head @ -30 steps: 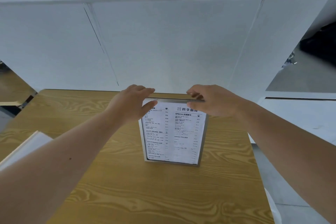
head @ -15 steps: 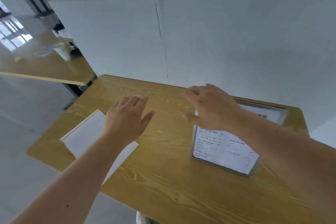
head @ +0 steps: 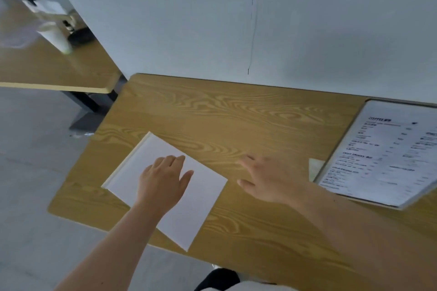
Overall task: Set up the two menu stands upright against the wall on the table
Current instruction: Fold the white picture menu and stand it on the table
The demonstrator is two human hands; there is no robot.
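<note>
- A second ago both hands gripped the top edge of the printed menu stand (head: 387, 156). Now they have let go of it and swung to the left half of the bench (head: 236, 111), so that stand looks finished.
- The printed stand is up at about 3 o'clock, its top edge at the white wall (head: 307, 30). Whether it actually touches the wall is hard to tell.
- The left hand (head: 163, 184) is released, fingers spread, over the second menu stand (head: 189, 208). Contact cannot be confirmed.
- The right hand (head: 267, 179) is open too, holding nothing, hovering over bare wood between the two stands.
- The second stand lies flat at about 7 o'clock, blank white face up, one corner overhanging the near edge of the bench. It reads as a thin rigid panel, skewed to the bench edges.
- Judged from this, half the task remains: this one must be raised and leaned against the wall.
</note>
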